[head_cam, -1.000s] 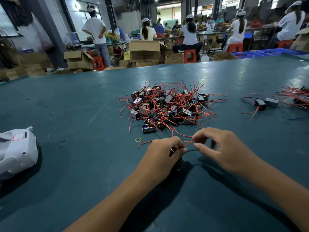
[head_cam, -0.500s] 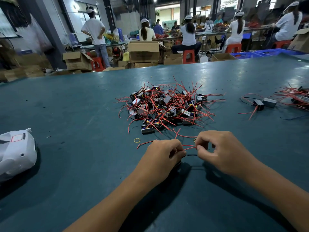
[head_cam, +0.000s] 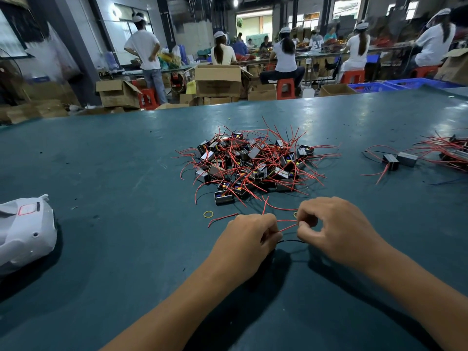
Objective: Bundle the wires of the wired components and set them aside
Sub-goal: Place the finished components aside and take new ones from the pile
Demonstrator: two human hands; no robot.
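1. Workers in white shirts and caps sit at long benches in the background, with open cardboard boxes [head_cam: 217,81] and red plastic stools [head_cam: 286,87] on the floor behind a wide teal tabletop [head_cam: 114,173].
2. At the middle of the tabletop lies a heap of small black box-shaped components with loose red wires [head_cam: 253,163].
3. To the far right, well apart from the heap, lies a second cluster of wired components [head_cam: 430,154].
4. The left hand [head_cam: 247,240] is curled, its fingers gripping thin red wires [head_cam: 287,227] and a thin black wire [head_cam: 291,241]; whatever sits under its palm is hidden.
5. The right hand [head_cam: 339,231] pinches the same red wires between thumb and forefinger, its other fingers curled, just beside the left hand.
6. A small yellow rubber band [head_cam: 208,214] lies flat near the left hand, in front of the heap.
7. A white moulded plastic shell [head_cam: 25,231] rests at the tabletop's left edge.
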